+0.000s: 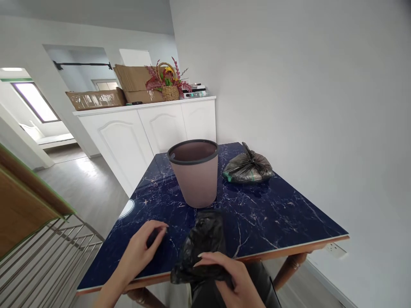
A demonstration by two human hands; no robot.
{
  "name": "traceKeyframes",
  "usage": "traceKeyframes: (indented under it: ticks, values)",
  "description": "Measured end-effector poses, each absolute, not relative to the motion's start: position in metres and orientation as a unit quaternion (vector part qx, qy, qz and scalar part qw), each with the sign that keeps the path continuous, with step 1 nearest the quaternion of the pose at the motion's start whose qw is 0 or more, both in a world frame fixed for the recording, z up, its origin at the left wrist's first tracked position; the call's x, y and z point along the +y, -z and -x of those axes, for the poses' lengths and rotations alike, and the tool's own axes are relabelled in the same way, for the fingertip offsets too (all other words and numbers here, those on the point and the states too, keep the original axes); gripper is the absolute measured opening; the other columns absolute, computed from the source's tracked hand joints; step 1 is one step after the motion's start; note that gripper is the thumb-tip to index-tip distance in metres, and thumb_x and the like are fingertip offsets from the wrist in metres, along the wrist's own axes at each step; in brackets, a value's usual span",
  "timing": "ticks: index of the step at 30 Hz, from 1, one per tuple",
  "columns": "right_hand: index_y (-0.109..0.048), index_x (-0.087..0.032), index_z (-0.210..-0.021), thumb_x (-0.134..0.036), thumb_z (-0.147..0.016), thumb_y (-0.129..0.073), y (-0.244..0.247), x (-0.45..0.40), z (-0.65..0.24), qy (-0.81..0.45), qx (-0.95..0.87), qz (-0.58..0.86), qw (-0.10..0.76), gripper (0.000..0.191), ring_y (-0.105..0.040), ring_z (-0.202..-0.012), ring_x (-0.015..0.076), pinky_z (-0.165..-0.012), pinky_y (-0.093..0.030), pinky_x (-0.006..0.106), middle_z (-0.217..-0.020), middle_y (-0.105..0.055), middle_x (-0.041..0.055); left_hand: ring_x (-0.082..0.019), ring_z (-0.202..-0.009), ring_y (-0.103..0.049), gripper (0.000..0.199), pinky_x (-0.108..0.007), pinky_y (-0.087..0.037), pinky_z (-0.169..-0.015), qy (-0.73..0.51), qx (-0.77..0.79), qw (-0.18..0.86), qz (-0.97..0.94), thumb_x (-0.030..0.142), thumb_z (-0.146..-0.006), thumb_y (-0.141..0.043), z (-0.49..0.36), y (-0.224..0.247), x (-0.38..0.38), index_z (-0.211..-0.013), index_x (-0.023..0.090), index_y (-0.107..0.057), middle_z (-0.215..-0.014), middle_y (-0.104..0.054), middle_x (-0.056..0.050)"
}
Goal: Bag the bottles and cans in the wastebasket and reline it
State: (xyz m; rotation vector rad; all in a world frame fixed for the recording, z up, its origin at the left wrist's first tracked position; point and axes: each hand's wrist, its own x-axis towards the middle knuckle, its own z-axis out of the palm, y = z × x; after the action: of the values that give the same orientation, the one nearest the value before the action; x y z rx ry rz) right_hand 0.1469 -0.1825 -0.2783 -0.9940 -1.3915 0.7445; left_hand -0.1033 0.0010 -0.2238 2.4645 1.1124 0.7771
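A crumpled black plastic bag [207, 235] lies at the near edge of the table, part of it hanging over the edge. My right hand [229, 271] grips the bag's near end between thumb and fingers. To the left of the bag, apart from it, my left hand [146, 244] is curled, its thumb and fingertips brought together with nothing visible in them. Just beyond the bag stands an upright pinkish-brown trash can [197, 182] with a dark rim. No liner shows at its rim.
A tied, filled black bag [248, 167] rests on the dark blue marbled table [257, 214], right of the can. Behind is a white cabinet [163, 126] bearing cardboard boxes [96, 99] and a flower basket [170, 92]. A metal rack [70, 248] stands at the left; a wall borders the right.
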Motion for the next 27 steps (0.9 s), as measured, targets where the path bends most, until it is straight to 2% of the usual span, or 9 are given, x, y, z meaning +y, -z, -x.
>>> traceKeyframes:
  ticks: [2,4,6,9,11,14,18,22,27]
  values:
    - [-0.074,-0.032,-0.13,-0.019,-0.098,-0.062,0.26,-0.182,-0.148,-0.373,-0.482,0.417,0.674,0.037,-0.076,-0.112,0.0245,-0.102,-0.06,0.036,-0.119,-0.081,0.0054,-0.027,-0.123,-0.067,0.031,-0.038,-0.051,-0.109,-0.269,0.32,0.201,-0.886,0.048,-0.106,-0.054,0.085,0.202,-0.016,-0.121,0.026,-0.071,-0.13,-0.073,-0.009]
    - [-0.076,-0.03,-0.124,-0.033,-0.095,-0.073,0.24,-0.177,-0.152,-0.41,-0.385,0.39,0.729,0.03,-0.076,-0.11,0.0259,-0.1,-0.061,0.036,-0.118,-0.081,0.0061,-0.026,-0.136,-0.06,0.038,-0.039,-0.046,-0.117,-0.247,0.285,0.264,-0.888,0.045,-0.112,-0.041,0.07,0.18,-0.032,-0.138,0.029,-0.063,-0.146,-0.066,-0.009]
    - [-0.076,-0.031,-0.125,-0.045,-0.091,-0.078,0.224,-0.17,-0.158,-0.428,-0.317,0.366,0.763,0.037,-0.075,-0.115,0.0287,-0.101,-0.06,0.039,-0.127,-0.078,0.0073,-0.027,-0.131,-0.062,0.046,-0.041,-0.047,-0.115,-0.213,0.278,0.319,-0.88,0.047,-0.113,-0.031,0.059,0.162,-0.043,-0.149,0.03,-0.055,-0.144,-0.066,-0.01]
    - [-0.071,-0.032,-0.135,-0.053,-0.089,-0.079,0.212,-0.16,-0.165,-0.419,-0.257,0.381,0.783,0.051,-0.073,-0.122,0.0332,-0.101,-0.061,0.044,-0.138,-0.074,0.01,-0.029,-0.113,-0.07,0.06,-0.041,-0.055,-0.102,-0.19,0.27,0.376,-0.866,0.056,-0.112,-0.022,0.049,0.143,-0.051,-0.155,0.027,-0.05,-0.127,-0.074,-0.011]
    - [-0.061,-0.033,-0.15,-0.055,-0.092,-0.075,0.213,-0.156,-0.166,-0.404,-0.247,0.411,0.779,0.064,-0.071,-0.125,0.0348,-0.1,-0.061,0.046,-0.143,-0.071,0.0113,-0.029,-0.109,-0.07,0.062,-0.04,-0.056,-0.096,-0.19,0.265,0.375,-0.868,0.06,-0.109,-0.025,0.042,0.136,-0.053,-0.147,0.025,-0.058,-0.12,-0.075,-0.011]
    - [-0.038,-0.035,-0.167,-0.057,-0.101,-0.063,0.221,-0.154,-0.166,-0.381,-0.258,0.443,0.769,0.074,-0.066,-0.134,0.0346,-0.103,-0.061,0.048,-0.153,-0.064,0.0096,-0.026,-0.096,-0.069,0.047,-0.034,-0.054,-0.088,-0.18,0.263,0.345,-0.883,0.057,-0.106,-0.044,0.032,0.133,-0.054,-0.116,0.022,-0.073,-0.102,-0.075,-0.007]
    - [-0.035,-0.034,-0.168,-0.057,-0.106,-0.055,0.23,-0.154,-0.163,-0.344,-0.274,0.488,0.754,0.07,-0.057,-0.145,0.0338,-0.103,-0.063,0.046,-0.166,-0.05,0.007,-0.017,-0.07,-0.055,0.046,-0.025,-0.044,-0.065,-0.187,0.285,0.321,-0.884,0.051,-0.106,-0.046,0.023,0.137,-0.054,-0.077,0.019,-0.062,-0.074,-0.062,-0.001]
    - [-0.032,-0.037,-0.169,-0.057,-0.106,-0.055,0.241,-0.16,-0.16,-0.315,-0.28,0.542,0.727,0.07,-0.054,-0.147,0.0344,-0.104,-0.063,0.048,-0.17,-0.043,0.0066,-0.014,-0.064,-0.04,0.049,-0.026,-0.033,-0.059,-0.242,0.343,0.253,-0.871,0.054,-0.105,-0.047,0.025,0.138,-0.053,-0.069,0.022,-0.043,-0.066,-0.042,0.004]
    - [-0.037,-0.034,-0.168,-0.057,-0.106,-0.055,0.256,-0.165,-0.149,-0.431,-0.308,0.459,0.713,0.068,-0.06,-0.142,0.0358,-0.101,-0.064,0.05,-0.166,-0.049,0.0093,-0.014,-0.064,-0.039,0.047,-0.026,-0.032,-0.059,-0.257,0.363,0.228,-0.866,0.054,-0.105,-0.047,0.034,0.135,-0.052,-0.071,0.023,-0.038,-0.067,-0.04,0.004]
